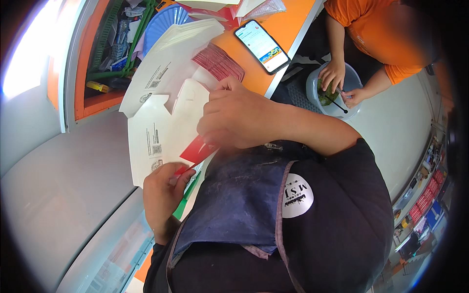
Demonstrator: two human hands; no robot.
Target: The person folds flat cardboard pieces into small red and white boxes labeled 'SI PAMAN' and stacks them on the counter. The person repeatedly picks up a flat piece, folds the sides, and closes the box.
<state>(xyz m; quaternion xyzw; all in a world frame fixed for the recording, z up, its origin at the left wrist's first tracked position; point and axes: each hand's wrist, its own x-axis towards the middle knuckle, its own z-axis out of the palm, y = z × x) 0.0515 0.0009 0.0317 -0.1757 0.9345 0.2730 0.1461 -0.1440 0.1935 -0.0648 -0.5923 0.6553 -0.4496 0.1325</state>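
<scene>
Orange surface [292, 19]; flat white cartons [146, 115] across left side; left hand [162, 194] grip pinching lower end of red card [194, 149], held over those cartons; red-edged stack [220, 62]; right hand [232, 116] grip closed on card's upper end; phone [262, 46] at surface's right edge; beyond, co-worker's hands [332, 75] in pale bucket [311, 93].

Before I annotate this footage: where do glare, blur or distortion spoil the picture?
Head view: a blown-out white patch upper left; soft blur along the right hand's lower edge; heavy blur over the co-worker's head; shelves bending along the right rim.
</scene>
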